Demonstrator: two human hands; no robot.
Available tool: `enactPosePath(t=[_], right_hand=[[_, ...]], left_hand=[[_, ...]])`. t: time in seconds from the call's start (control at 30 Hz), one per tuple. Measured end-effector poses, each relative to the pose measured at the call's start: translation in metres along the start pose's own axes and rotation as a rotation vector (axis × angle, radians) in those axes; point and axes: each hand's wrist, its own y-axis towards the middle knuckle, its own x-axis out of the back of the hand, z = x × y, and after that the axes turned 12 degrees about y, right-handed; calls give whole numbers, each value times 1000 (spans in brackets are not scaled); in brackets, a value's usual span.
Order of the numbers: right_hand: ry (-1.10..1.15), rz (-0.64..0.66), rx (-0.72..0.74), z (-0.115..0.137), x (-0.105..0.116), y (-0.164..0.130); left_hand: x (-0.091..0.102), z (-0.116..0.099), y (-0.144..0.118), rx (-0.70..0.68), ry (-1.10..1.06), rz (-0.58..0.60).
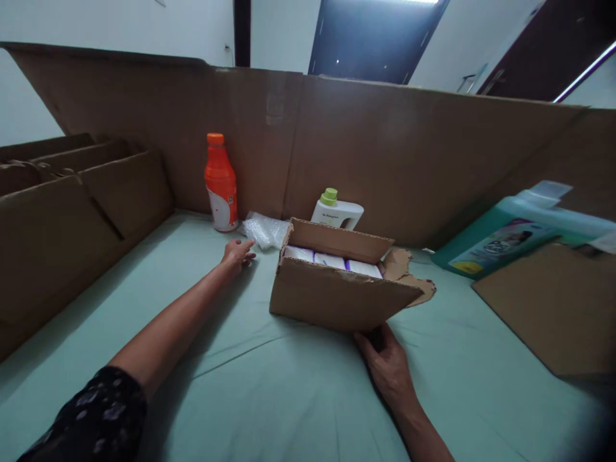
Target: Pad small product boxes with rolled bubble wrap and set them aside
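- Hands first: left hand is stretching way out across the green sheet, fingers loosely open, holding nothing afaict. Fingertips are just about reaching the crumpled bubble wrap; can't tell if they're actually touching it.
- Right hand is sitting at the near bottom edge of the small cardboard box, fingers curling under/against it. Looks to me like it's bracing the box so it isn't sliding while the other arm is reaching, but how tight the hold is I can't say.
- Box is sitting mid-sheet w/ flaps open, tipping a bit toward me, and I'm seeing white packets lined up inside.
- Orange bottle is standing upright just left of the wrap, against the cardboard wall. White bottle w/ green cap is hiding right behind the box.
- Teal jug is lying on its side far right, next to a flat cardboard sheet.
- Bigger cardboard boxes are lining the left side.
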Motion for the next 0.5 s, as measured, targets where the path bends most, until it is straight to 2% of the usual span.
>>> enactPosePath(t=[0.13, 0.23, 0.33, 0.5], right_hand=[[8, -7, -28, -2, 1, 0], [42, 7, -32, -2, 1, 0], [70, 16, -15, -4, 0, 1], [52, 15, 25, -5, 0, 4]], left_hand=[[-16, -14, 16, 80, -75, 20], [-7, -18, 5, 68, -161, 13], [25, -20, -22, 4, -280, -3], [106, -11, -101, -150, -492, 31]])
